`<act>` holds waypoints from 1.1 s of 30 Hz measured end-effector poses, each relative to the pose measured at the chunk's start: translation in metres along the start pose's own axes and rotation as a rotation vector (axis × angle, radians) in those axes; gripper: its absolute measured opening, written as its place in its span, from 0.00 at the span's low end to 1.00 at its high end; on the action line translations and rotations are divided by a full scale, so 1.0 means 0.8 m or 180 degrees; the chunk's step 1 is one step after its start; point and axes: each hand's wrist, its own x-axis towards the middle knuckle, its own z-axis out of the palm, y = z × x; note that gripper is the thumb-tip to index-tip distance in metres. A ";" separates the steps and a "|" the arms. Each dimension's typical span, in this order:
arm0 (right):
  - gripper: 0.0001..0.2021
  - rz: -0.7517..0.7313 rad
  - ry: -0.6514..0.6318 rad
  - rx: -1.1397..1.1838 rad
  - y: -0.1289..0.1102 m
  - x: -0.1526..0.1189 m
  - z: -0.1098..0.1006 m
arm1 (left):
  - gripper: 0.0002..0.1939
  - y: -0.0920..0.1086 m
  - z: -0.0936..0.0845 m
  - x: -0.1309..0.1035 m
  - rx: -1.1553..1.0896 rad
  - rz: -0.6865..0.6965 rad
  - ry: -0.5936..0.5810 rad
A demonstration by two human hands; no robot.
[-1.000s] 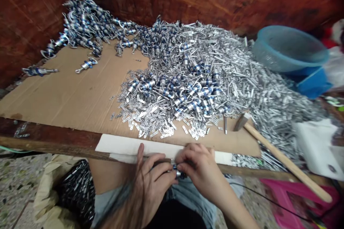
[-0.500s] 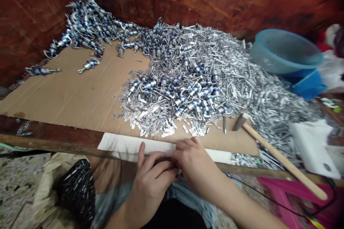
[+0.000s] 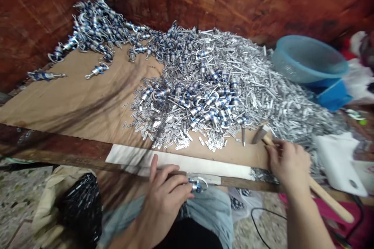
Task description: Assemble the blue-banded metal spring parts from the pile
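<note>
My left hand (image 3: 168, 194) is closed at the table's front edge, its index finger stretched out. From its fingertips sticks a small silver metal fitting (image 3: 196, 184) with a blue band and a curved hook; the rest of the fitting is hidden by the hand. A white strip (image 3: 181, 163) lies along the edge just beyond that hand. Over at the right, my right hand (image 3: 290, 163) has its fingers round the wooden handle of a hammer (image 3: 330, 198), close below the head. The hammer head rests on the cardboard.
A cardboard sheet (image 3: 78, 101) covers much of the table. Heaps of blue-banded fittings (image 3: 96, 27), small flat metal links (image 3: 172, 124) and metal pins (image 3: 248, 58) lie on it. A blue tub (image 3: 309, 60) stands at back right, a white plastic piece (image 3: 339, 159) near the right edge.
My right hand has left the left hand at the table edge and moved right onto the hammer handle. The fitting in my left hand has come into sight. Blurred dark strands now cross the left side.
</note>
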 end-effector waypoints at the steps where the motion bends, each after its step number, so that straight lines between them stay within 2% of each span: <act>1: 0.13 -0.0100 -0.0032 -0.0015 0.001 0.003 0.003 | 0.03 0.000 0.000 0.000 0.0025 0.0029 -0.0050; 5: 0.11 -0.0500 -0.0253 0.0093 0.000 0.016 0.004 | 0.04 -0.001 0.001 -0.001 0.0034 0.0084 0.0013; 7: 0.12 -0.0513 -0.0175 0.0087 -0.007 0.013 -0.003 | 0.05 0.000 0.003 -0.001 -0.0007 0.0019 0.0101; 10: 0.14 -0.0307 0.0190 0.0068 -0.036 -0.016 -0.025 | 0.06 0.000 0.002 -0.001 0.0022 -0.0014 0.0087; 11: 0.14 -0.0361 0.0184 0.0152 -0.050 -0.031 -0.034 | 0.05 0.000 0.001 0.000 0.0056 0.0025 0.0034; 12: 0.13 -0.0548 0.0115 0.0358 -0.065 -0.046 -0.045 | 0.04 0.000 -0.001 0.001 0.0092 0.0071 -0.0036; 13: 0.12 -0.0963 -0.0168 0.0670 -0.081 -0.061 -0.055 | 0.03 0.000 -0.004 0.001 0.0129 0.0114 -0.0123; 15: 0.14 -0.1406 -0.0499 0.1211 -0.111 -0.086 -0.074 | 0.03 0.000 -0.008 0.003 0.0173 0.0141 -0.0222; 18: 0.17 -0.1483 -0.0540 0.1540 -0.146 -0.103 -0.083 | 0.05 0.001 -0.009 0.004 0.0146 0.0108 -0.0204; 21: 0.14 -0.1608 -0.0980 0.1232 -0.164 -0.103 -0.074 | 0.06 0.002 -0.004 0.001 0.0130 0.0042 -0.0169; 22: 0.14 -0.1649 -0.1137 0.1120 -0.168 -0.102 -0.071 | 0.07 0.002 -0.002 0.000 0.0125 0.0012 -0.0090; 24: 0.15 -0.1692 -0.1181 0.1131 -0.172 -0.101 -0.068 | 0.08 0.001 0.001 -0.001 0.0121 0.0004 0.0061; 26: 0.16 -0.1763 -0.1128 0.1263 -0.175 -0.102 -0.068 | 0.07 0.000 0.002 -0.002 0.0122 0.0060 0.0014; 29: 0.15 -0.1588 -0.1326 0.1129 -0.169 -0.099 -0.063 | 0.06 0.001 0.000 -0.002 0.0076 0.0040 -0.0102; 31: 0.15 -0.1199 -0.1104 0.0876 -0.152 -0.085 -0.051 | 0.06 0.001 0.000 -0.002 0.0005 -0.0023 -0.0037; 33: 0.16 -0.0708 -0.0462 0.0551 -0.125 -0.063 -0.032 | 0.05 0.000 0.002 -0.002 -0.0081 -0.0052 -0.0026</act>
